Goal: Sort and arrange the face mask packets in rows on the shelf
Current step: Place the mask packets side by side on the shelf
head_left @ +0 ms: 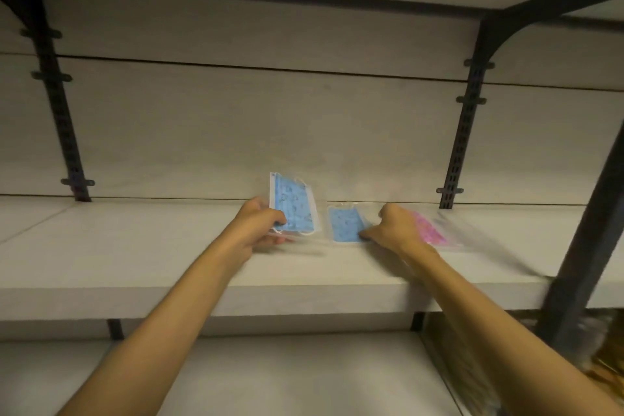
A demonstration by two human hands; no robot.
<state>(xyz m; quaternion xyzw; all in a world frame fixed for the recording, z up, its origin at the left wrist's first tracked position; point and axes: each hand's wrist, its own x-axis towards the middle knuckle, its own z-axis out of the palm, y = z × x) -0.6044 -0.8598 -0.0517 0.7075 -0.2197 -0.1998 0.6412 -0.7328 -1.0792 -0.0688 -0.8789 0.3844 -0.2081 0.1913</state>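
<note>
Gripping blue mask packet [293, 206], left hand [258, 223]; right hand [393, 226] fingers pinching second blue packet [346, 224] on shelf [135, 246].

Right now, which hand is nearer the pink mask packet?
Right. The right hand sits directly beside the pink mask packet, overlapping its near end; the left hand is farther left, holding blue mask packets.

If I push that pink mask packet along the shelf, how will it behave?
The pink mask packet lies flat in clear plastic, so it probably slides easily on the smooth shelf. It looks thin, so likely light and floppy when lifted.
</note>
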